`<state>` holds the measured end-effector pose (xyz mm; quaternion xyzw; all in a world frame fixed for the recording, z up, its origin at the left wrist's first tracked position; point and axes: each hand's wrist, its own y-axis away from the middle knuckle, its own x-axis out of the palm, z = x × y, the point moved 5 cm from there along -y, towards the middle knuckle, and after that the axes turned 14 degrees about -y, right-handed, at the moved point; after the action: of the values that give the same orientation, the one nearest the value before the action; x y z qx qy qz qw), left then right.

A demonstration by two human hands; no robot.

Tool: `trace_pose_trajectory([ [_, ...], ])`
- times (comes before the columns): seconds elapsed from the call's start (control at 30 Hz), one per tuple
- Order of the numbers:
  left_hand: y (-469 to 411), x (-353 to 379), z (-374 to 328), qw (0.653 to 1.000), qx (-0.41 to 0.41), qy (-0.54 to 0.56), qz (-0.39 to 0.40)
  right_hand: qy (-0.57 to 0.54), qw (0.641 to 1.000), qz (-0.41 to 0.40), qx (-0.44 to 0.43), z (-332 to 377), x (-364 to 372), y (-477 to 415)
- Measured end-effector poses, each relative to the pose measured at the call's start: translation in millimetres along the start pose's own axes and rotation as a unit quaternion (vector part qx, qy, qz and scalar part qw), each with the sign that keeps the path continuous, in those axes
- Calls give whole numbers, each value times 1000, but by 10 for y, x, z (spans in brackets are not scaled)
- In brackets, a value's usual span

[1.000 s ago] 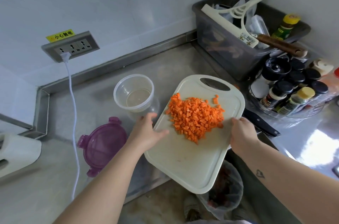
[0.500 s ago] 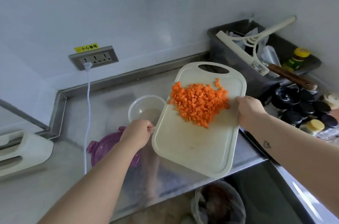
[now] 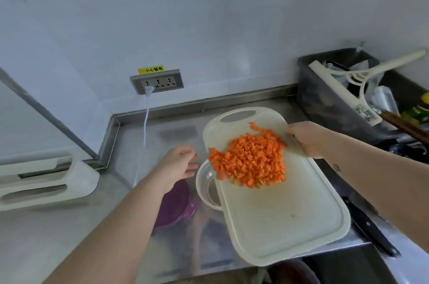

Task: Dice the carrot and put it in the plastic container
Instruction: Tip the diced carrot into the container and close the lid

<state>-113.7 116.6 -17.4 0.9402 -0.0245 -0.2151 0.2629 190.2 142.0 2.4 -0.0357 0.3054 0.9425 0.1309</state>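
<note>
Orange carrot point(image 3: 250, 160), cut into small dice, lies in a loose heap on the far half of a pale board point(image 3: 278, 214). The heap spreads across to the board's left edge. The right hand point(image 3: 306, 139) grips the board by its right edge, near the handle-hole end, fingers curled under and thumb on top. The board is held over the steel bench point(image 3: 69, 237), and its left edge overlaps the container point(image 3: 204, 188).

That container is clear, round and open, and it stands on the bench toward the front edge. Its right part is hidden beneath the board. The left end of the heap sits just above its rim.

The left hand point(image 3: 178, 165) is open, with fingers spread and loose, holding nothing. It hovers just left of the board, over the container's left rim — I cannot tell if a fingertip touches the board.

A purple lid point(image 3: 174, 209) lies just left of the container, partly under the left forearm. A black-handled knife point(image 3: 369, 228) rests near the bench's right edge, close beside the board.

In the back right corner stands a grey bin point(image 3: 325, 97) with a white squeegee point(image 3: 343, 84) lying across it. A socket point(image 3: 156, 81) is set in the wall above the back edge — a white cable point(image 3: 145, 121) hangs from it down to the bench. At the left edge sits a white appliance point(image 3: 46, 179).
</note>
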Motion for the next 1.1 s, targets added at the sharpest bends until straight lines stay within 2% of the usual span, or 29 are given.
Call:
trace_pose_trajectory([
  [0.13, -197, -12, -132, 992, -34, 123, 7, 85, 995, 51, -8, 204, 179, -127],
  [0.23, -364, -53, -152, 996, -22, 82, 16, 129, 988, 84, -22, 342, 309, -153],
  [0.4, -447, -50, -230, 997, 20, -71, 38, 252, 957, 124, -72, 461, 547, -274],
  [0.63, -528, -17, -10, 995, -15, -24, 100, 337, 923, 134, -127, 586, 854, -428],
  [0.8, -497, 9, 166, 992, -42, -3, 119, 381, 902, 129, -154, 619, 1065, -521],
  [1.1, -527, 46, 380, 993, -67, 92, 41, 330, 911, 114, -219, 671, 1409, -565],
])
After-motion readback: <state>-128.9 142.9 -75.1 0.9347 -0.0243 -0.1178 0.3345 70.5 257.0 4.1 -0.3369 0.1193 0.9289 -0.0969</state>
